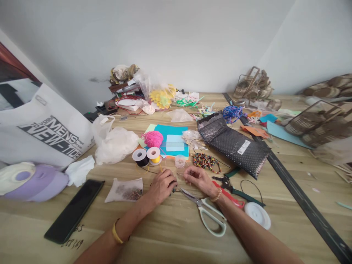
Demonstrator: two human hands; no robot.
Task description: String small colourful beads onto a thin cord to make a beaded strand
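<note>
My left hand [162, 186] rests low over the table, its fingers curled down together. Small dark beads [173, 190] show by its fingertips; what the fingers grip is hidden. With thumb and forefinger pinched, my right hand [200, 179] holds a thin pale thread [181, 175], too fine to follow clearly. Between and just beyond the hands stands a small clear round container [180, 161]. Scissors [205, 209] with pale green handles lie under the right wrist, tips pointing toward the left hand. A spool of black cord [140, 157] and a spool of yellow cord [154, 156] stand behind the left hand.
Strings of multicoloured beads [205, 161], a black bubble mailer [233, 143] and green-handled pliers [242, 192] lie to the right, near a white spool [257, 215]. Leftward are a bead pouch [125, 190], a phone-like black slab [74, 211] and a plastic bag [117, 145]. Pink yarn [153, 139] sits behind.
</note>
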